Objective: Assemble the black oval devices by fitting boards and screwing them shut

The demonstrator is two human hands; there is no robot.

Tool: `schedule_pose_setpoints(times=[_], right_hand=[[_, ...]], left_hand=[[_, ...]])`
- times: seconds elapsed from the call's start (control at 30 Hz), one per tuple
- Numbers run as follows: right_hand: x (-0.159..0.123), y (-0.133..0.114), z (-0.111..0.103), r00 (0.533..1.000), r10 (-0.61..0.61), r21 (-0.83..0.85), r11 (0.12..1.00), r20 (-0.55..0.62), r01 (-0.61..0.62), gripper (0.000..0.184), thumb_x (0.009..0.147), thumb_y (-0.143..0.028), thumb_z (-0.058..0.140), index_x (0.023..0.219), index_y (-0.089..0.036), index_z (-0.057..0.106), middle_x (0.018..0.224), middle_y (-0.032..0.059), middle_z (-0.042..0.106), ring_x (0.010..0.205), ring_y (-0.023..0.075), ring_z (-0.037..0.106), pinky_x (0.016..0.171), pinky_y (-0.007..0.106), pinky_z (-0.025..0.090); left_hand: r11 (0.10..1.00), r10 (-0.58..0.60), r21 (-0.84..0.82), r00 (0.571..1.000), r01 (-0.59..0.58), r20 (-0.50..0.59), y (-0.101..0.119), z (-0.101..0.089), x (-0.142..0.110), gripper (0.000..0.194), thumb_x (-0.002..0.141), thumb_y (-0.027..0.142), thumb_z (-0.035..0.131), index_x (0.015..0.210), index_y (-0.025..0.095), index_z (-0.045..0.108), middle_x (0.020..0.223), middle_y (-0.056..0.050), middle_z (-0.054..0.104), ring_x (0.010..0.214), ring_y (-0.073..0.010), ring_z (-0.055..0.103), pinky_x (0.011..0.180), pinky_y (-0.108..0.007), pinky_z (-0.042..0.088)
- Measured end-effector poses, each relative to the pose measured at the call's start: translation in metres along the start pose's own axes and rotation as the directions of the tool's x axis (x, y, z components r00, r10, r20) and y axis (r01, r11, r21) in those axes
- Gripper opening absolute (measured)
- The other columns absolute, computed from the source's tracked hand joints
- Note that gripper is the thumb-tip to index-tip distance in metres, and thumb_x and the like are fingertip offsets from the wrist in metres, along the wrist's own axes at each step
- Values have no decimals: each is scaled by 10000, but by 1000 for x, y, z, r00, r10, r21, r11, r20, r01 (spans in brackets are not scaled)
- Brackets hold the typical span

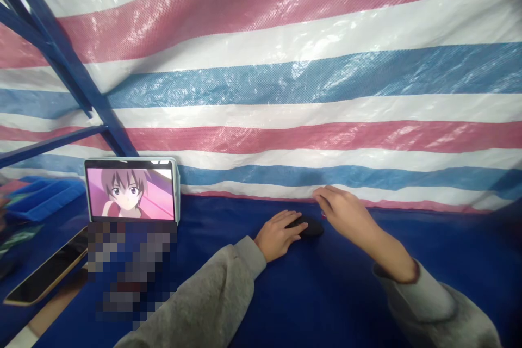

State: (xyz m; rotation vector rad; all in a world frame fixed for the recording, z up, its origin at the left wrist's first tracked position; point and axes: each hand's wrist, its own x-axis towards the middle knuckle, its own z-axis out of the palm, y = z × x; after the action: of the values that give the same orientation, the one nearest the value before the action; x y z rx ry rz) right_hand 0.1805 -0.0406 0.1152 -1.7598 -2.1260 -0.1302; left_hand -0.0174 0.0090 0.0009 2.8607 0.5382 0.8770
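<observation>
My left hand (279, 235) rests over a black computer mouse (312, 227) on the dark blue table cover (228, 223), fingers curved across its top. Just to the right, my right hand (341, 209) is raised slightly above the cover, fingers bent downward and slightly blurred. A small red speck (323, 216) shows beneath its fingertips, and I cannot tell whether the hand holds it. Grey sleeves cover both forearms.
A tablet (131, 190) stands upright at the back left, showing an animated character. Below it is a pixelated patch (134, 266). A blue tray (44, 198) and a dark flat slab (47, 266) lie at the left. A striped tarpaulin (285, 87) and blue metal frame (53, 49) stand behind.
</observation>
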Motion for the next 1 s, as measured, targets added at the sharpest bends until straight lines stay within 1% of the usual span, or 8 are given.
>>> schedule_pose_setpoints(times=[0.1,0.23,0.37,0.5,0.63,0.77,0.87,1.0], right_hand=[[-1,0,-1,999,31,-52,998,-27,-33,275,835,-128,419,988,-199,636,912,47,654,674,160,592,617,275,360],[-2,-2,-2,999,48,-66,997,-12,-49,287,875,-154,374,1001,-199,628,859,42,653,654,163,585,593,279,338],[-2,-4,-3,1000,19,-79,997,-7,-19,297,812,-112,418,1006,-205,624,944,45,638,643,143,575,578,271,327],[-2,-4,-2,999,34,-79,996,-28,-36,253,878,-167,393,960,-210,628,860,36,636,631,149,577,566,272,324],[-2,-2,0,999,30,-110,993,-43,-35,264,834,-134,430,994,-214,624,942,37,633,648,148,589,566,271,330],[-2,-2,2,999,33,-84,996,-37,-36,256,895,-188,393,1019,-206,617,917,38,634,633,149,587,566,276,342],[-2,-2,3,999,17,-82,996,-50,-21,310,851,-128,403,1082,-190,601,971,52,624,655,150,588,578,277,356],[-3,-2,2,999,10,-88,996,-47,-14,361,800,-89,408,1091,-181,601,991,61,617,665,149,580,593,277,366]], left_hand=[[1000,-5,0,1000,5,0,0,0,0,335,973,285,465,1291,223,550,1370,-90,521,1277,-218,490,1102,-445,386],[1000,-9,1,1000,9,10,-2,1,-1,342,975,290,460,1304,237,539,1384,-83,508,1287,-221,480,1105,-456,380],[1000,-13,-2,1000,13,6,-2,2,-1,338,977,290,454,1298,235,544,1383,-82,509,1281,-220,486,1103,-455,381],[1000,-7,0,1000,7,7,-1,1,0,337,973,287,464,1293,222,550,1374,-89,517,1284,-217,482,1111,-440,374],[1000,-2,1,1000,2,1,-2,2,-1,337,973,285,464,1294,222,548,1374,-90,517,1282,-216,485,1107,-437,380],[1000,-6,6,1000,6,11,-2,3,-1,344,975,285,461,1308,233,532,1382,-84,510,1291,-217,475,1107,-453,377],[1000,-8,8,1000,8,12,-2,4,-1,346,974,284,463,1311,235,528,1382,-84,510,1291,-217,475,1103,-454,381],[1000,-7,5,1000,7,9,-1,3,-1,343,971,277,470,1304,231,534,1379,-91,512,1284,-223,483,1096,-455,391]])
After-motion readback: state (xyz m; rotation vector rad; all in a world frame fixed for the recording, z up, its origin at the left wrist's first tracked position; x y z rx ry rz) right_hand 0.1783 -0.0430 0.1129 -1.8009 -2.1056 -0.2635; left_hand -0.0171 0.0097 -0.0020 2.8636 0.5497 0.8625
